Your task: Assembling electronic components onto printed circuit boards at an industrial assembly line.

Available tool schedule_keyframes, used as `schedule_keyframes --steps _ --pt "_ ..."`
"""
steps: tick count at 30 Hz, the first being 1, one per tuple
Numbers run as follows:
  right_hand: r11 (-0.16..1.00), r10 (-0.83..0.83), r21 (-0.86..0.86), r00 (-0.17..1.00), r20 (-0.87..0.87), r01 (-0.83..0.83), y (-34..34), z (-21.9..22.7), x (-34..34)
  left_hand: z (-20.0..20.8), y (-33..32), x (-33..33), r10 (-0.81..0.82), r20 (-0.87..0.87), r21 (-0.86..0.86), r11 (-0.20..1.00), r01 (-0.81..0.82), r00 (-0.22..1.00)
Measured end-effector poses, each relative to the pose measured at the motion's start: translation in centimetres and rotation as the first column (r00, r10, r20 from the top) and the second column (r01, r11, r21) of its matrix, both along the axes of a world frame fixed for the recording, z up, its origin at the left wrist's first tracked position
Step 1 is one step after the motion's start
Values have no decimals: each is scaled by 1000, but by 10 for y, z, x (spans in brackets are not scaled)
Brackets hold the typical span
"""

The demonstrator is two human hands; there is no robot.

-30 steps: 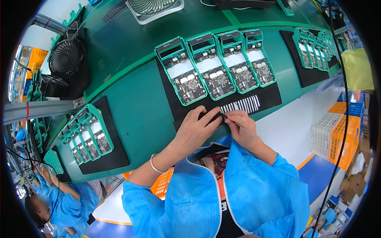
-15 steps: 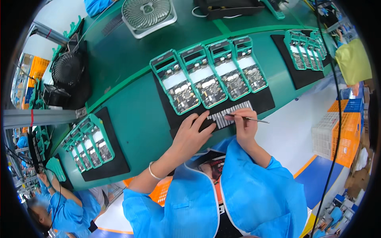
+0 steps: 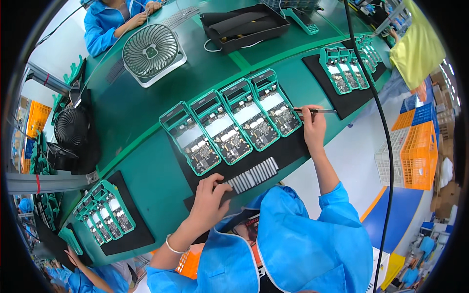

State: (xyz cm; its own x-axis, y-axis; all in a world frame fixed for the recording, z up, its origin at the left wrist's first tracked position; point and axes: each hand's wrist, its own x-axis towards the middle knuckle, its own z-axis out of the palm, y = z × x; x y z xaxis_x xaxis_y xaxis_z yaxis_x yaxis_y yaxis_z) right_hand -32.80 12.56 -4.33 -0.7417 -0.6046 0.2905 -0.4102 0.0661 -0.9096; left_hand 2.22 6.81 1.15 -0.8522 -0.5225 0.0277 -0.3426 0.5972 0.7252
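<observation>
Thin metal tweezers (image 3: 323, 111) are gripped in my right hand (image 3: 315, 128); their tip is at the right edge of the rightmost green frame (image 3: 277, 103). Whether anything is between the tips is too small to tell. Several such green frames, each with a circuit board (image 3: 229, 141) and a white panel, stand side by side on a black mat (image 3: 298, 150). Below them lies a row of narrow grey-white strips (image 3: 254, 175). My left hand (image 3: 209, 201) is open, fingers bent and apart, with its fingertips at the left end of that row.
More framed boards sit on black mats at left (image 3: 131, 234) and right (image 3: 317, 73). Beyond are a white fan (image 3: 152, 51) and a black box (image 3: 244, 29). A dark cable (image 3: 383, 127) hangs at right. Co-workers' hands (image 3: 139, 19) show at the far left and lower left.
My right hand has moved with the tweezers from the strips up to the rightmost frame. My left hand has drawn back toward the left end of the row. The view has shifted.
</observation>
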Motion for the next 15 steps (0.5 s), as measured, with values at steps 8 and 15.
schedule_keyframes --steps 8,15 --pt "999 7 -38 996 89 -4 -7 3 -2 42 -14 28 96 1 -91 991 -96 995" --pt "998 61 30 996 62 -63 -2 8 -12 84 -74 65 411 -3 -373 846 -382 912"
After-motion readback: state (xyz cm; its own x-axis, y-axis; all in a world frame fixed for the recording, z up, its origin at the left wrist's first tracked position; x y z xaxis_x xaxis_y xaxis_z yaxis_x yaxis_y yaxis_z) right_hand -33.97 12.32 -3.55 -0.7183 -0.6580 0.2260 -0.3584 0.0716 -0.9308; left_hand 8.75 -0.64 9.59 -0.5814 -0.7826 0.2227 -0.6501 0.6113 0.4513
